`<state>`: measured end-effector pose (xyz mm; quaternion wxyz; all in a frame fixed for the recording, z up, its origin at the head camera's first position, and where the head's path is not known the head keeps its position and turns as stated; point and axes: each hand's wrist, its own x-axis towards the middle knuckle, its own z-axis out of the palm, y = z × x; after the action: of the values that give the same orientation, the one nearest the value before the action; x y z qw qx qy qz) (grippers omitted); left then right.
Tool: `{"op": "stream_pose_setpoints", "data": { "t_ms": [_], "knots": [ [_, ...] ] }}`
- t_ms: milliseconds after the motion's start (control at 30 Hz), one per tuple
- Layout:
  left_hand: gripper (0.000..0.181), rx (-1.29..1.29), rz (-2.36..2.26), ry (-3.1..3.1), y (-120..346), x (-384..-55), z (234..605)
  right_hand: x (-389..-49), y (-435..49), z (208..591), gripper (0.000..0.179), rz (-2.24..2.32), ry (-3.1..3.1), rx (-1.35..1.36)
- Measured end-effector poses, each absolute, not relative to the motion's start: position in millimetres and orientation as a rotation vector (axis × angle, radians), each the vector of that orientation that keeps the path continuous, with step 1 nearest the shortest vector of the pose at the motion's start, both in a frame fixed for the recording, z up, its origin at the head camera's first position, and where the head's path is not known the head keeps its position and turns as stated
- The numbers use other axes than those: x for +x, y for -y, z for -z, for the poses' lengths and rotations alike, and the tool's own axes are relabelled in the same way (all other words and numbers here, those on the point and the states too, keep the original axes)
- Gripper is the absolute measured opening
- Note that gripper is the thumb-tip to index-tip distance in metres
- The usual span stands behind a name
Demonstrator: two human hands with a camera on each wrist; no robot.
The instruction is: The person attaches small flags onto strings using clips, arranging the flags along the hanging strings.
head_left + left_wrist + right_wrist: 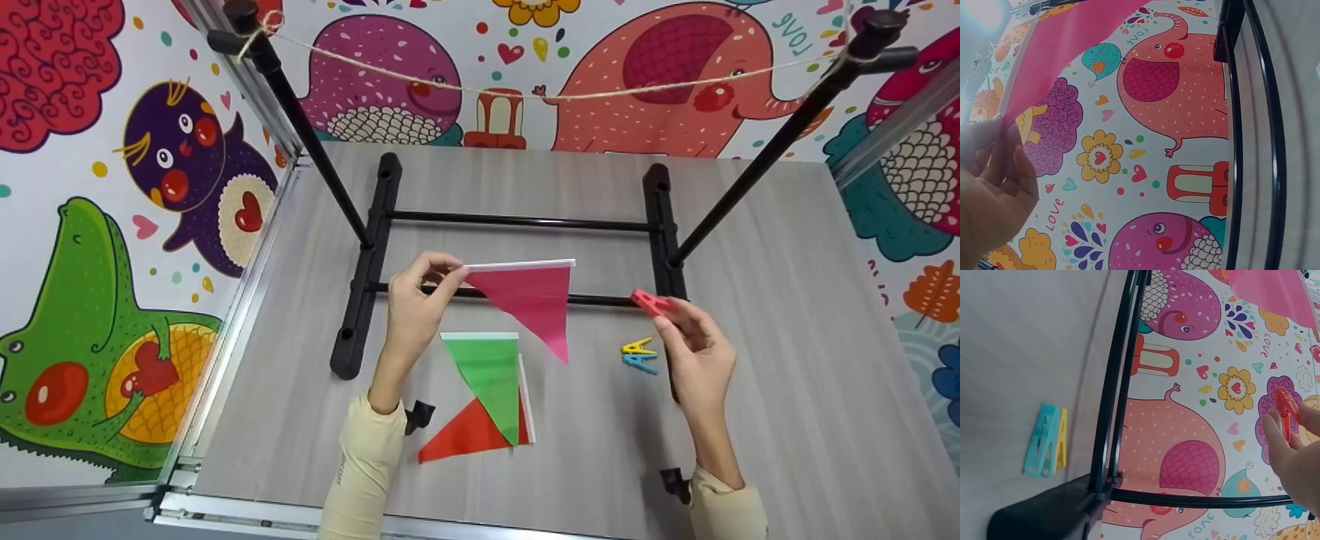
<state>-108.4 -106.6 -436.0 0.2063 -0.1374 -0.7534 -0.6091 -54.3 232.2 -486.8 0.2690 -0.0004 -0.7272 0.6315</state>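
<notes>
Pinching a pink triangular pennant (536,296) by its left corner with the left hand (416,311), raised mid-scene. Gripping a red plastic clothespin (649,303) between thumb and fingers of the right hand (701,356), right of the pennant and apart from it. Nearer, on the grey wood-grain tabletop (592,442), see a green triangular pennant (491,375) over a red triangular pennant (469,435); to the right, yellow (637,347) and blue (640,363) clothespins. Farther, see beige string (570,97) tied across a black tubular frame (517,221).

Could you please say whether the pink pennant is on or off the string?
Off: the left hand holds the pink pennant, well apart from the string.
</notes>
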Motion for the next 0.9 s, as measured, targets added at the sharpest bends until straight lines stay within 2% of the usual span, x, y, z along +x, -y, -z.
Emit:
{"op": "stream_pose_setpoints", "data": {
  "t_ms": [300,900],
  "knots": [
    [0.007,-0.465,1.642,2.038,105,-110,426,-58,-238,475,0.03,-1.787,1.88,0.075],
    [0.006,-0.555,1.573,1.939,82,-132,399,-81,-241,418,0.028,-1.957,1.55,0.16]
  ]
}}
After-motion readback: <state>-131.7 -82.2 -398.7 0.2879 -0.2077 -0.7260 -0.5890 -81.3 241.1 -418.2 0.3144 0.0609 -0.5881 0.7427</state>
